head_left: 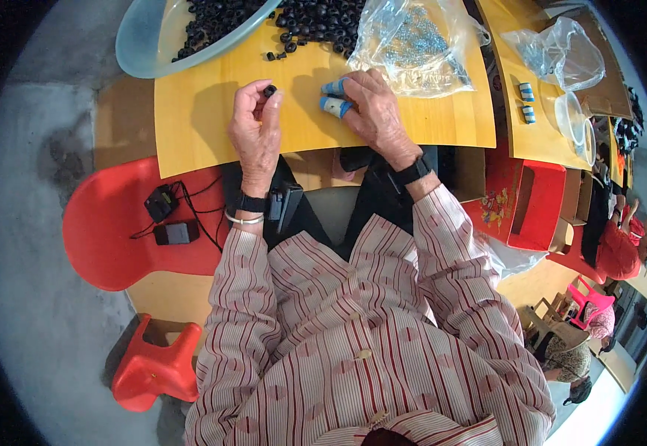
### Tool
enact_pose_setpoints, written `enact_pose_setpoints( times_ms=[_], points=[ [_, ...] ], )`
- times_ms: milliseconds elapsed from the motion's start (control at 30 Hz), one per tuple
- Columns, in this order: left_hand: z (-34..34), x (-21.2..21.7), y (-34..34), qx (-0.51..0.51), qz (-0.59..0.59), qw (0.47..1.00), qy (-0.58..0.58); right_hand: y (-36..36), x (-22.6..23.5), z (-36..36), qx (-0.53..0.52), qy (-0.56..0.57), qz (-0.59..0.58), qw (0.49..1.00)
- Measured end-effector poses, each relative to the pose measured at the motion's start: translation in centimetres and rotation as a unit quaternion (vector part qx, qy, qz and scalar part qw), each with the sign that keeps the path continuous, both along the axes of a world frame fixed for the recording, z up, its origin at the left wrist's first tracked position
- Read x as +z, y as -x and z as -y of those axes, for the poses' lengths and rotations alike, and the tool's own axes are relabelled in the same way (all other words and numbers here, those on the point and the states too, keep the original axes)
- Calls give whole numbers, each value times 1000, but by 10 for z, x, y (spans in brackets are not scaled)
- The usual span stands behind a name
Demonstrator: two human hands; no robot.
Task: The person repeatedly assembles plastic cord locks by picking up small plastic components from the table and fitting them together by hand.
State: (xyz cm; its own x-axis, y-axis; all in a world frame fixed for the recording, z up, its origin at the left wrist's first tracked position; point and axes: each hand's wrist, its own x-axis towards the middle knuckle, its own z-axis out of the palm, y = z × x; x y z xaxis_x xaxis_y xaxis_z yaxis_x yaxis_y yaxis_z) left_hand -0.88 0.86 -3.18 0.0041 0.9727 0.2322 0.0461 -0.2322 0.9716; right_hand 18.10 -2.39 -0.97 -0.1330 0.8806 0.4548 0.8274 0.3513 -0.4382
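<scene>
Between the thumb and fingers of my left hand (255,134) is a small round black plastic part (269,91). My right hand (377,113) hovers over the yellow table (294,134), a short way to the right. Blue-and-white tape (334,107) wraps its thumb and forefinger, whose tips are slightly apart with nothing visible between them; its other fingers are curled. Beyond my hands lies a loose pile of black parts (320,26). Near my right hand, a clear plastic bag (420,44) contains many small silvery-blue metal pieces.
A translucent basin (136,52) of black parts stands at the far left. On the right-hand table are another clear bag (572,59), two tape-wrapped rolls (527,92) and clear tubs (567,115). Red chairs (108,245) and a red box (539,204) flank me. Other people sit at far right.
</scene>
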Motion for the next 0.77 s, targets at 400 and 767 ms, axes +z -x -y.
enact_pose_setpoints(
  times_ms=[400, 767],
  points=[
    [33, 21, -24, -92, 172, 976, 96, 23, 37, 20, 34, -14, 19, 999],
    [33, 25, -21, -124, 165, 969, 136, 25, 47, 25, 67, 5, 42, 997]
  ],
)
